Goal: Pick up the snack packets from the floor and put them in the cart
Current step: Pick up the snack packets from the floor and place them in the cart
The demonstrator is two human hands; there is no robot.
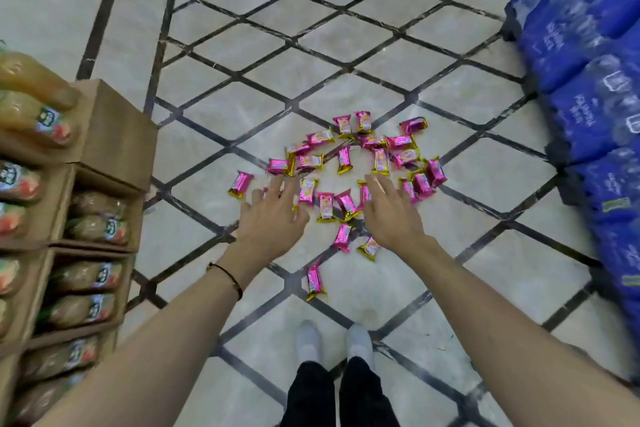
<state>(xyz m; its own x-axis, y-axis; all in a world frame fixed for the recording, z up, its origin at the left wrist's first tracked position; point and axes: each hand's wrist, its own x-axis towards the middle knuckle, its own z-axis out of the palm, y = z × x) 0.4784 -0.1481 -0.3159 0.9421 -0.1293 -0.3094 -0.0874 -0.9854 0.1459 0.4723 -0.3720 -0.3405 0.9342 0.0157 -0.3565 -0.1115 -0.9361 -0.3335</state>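
Note:
Several pink snack packets point(346, 163) with gold ends lie scattered on the tiled floor point(277, 73) in front of me. One packet point(315, 280) lies apart, nearest my feet. Another packet point(240, 184) lies at the left edge of the group. My left hand point(273, 215) reaches down over the left side of the pile, fingers spread and straight, holding nothing. My right hand point(391, 211) reaches over the right side, fingers also straight and empty. No cart is in view.
Cardboard trays of juice bottles point(93, 218) are stacked at the left. Blue shrink-wrapped packs of water bottles point(595, 87) are piled at the right. My white shoes point(332, 340) stand just behind the packets.

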